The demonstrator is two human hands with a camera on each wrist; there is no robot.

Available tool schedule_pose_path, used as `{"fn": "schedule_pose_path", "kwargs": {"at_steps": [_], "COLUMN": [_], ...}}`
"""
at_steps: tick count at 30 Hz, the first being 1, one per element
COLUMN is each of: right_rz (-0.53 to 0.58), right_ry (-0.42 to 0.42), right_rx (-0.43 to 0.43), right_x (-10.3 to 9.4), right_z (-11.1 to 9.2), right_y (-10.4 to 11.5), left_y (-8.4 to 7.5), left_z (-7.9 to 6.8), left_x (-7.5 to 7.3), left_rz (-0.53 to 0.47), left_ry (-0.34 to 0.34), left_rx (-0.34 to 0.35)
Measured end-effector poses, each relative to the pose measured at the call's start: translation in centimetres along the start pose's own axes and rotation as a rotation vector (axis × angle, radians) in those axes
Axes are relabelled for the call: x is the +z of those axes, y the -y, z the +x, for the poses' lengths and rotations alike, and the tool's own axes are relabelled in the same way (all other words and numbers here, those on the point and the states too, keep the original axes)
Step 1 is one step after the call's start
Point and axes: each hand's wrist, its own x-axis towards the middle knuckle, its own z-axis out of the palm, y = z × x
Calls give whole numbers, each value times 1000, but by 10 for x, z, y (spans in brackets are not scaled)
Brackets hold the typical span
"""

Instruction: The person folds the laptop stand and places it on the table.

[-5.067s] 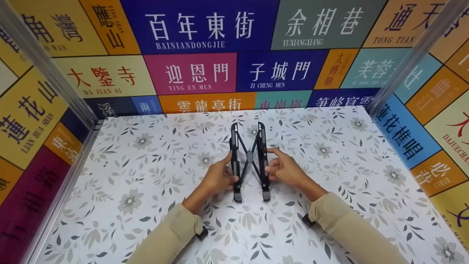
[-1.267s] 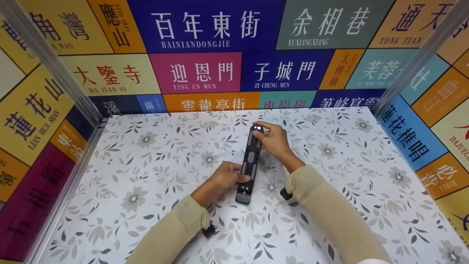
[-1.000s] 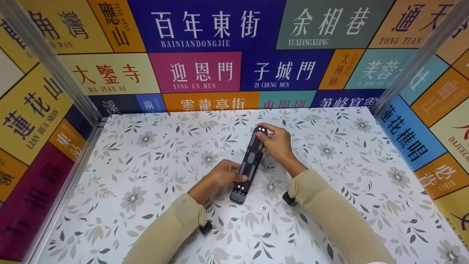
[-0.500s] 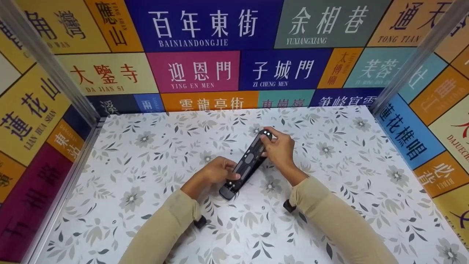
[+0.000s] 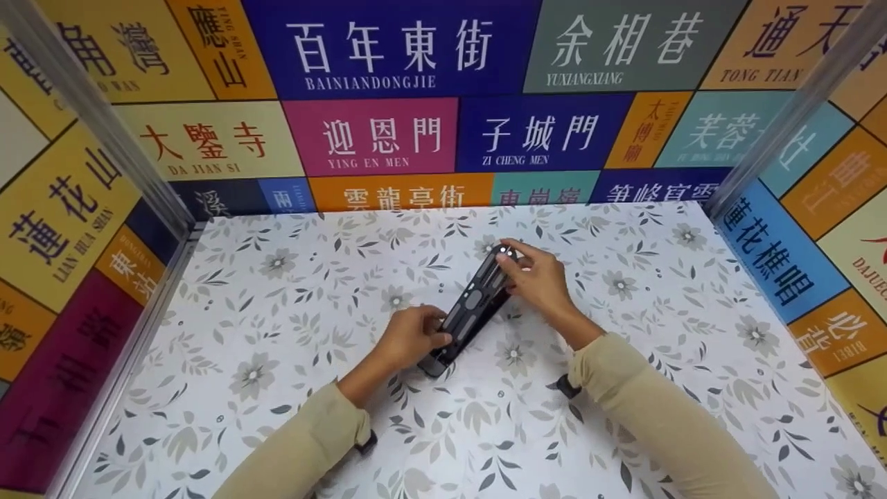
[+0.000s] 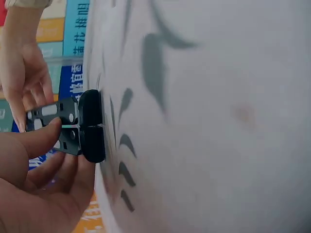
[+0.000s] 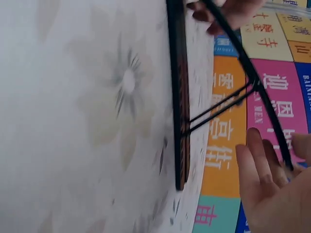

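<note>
A black folding laptop stand (image 5: 473,299) lies aslant in mid-table, its two long sides drawn together into one narrow bar. In the left wrist view its near end has two rounded black feet (image 6: 91,125) side by side, with a thin slit between the halves. My left hand (image 5: 409,337) grips the stand close to this near end, thumb on top. At the far end my right hand (image 5: 544,277) pinches the tip of the upper bar. The right wrist view shows that upper bar (image 7: 266,99) raised off the lower base bar (image 7: 179,121), thin struts (image 7: 218,108) between them.
The table (image 5: 291,416) wears a white cloth printed with grey leaves and flowers. Behind it stands a wall of coloured sign panels (image 5: 388,48), with more panels at the left and right sides. Metal posts (image 5: 783,111) mark the corners.
Five seconds ago the stand was spread in an X, a hand at each side. Its sides have since closed together, and its far end has swung right with my right hand on its tip.
</note>
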Motion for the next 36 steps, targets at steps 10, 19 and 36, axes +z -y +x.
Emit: {"fn": "schedule_pose_path", "kwargs": {"at_steps": [10, 19, 36], "right_rz": [-448, -700, -881], "right_ry": [211, 465, 309], "right_rx": [-163, -233, -20], "right_x": [-29, -32, -13], "right_z": [21, 37, 45], "right_y": [-39, -53, -31], "left_y": [-26, -34, -36], "left_z": [-48, -55, -52], "left_x": [8, 25, 30], "left_rz": [471, 550, 565], "left_ry": [27, 14, 4], "left_rx": [-130, -337, -353]}}
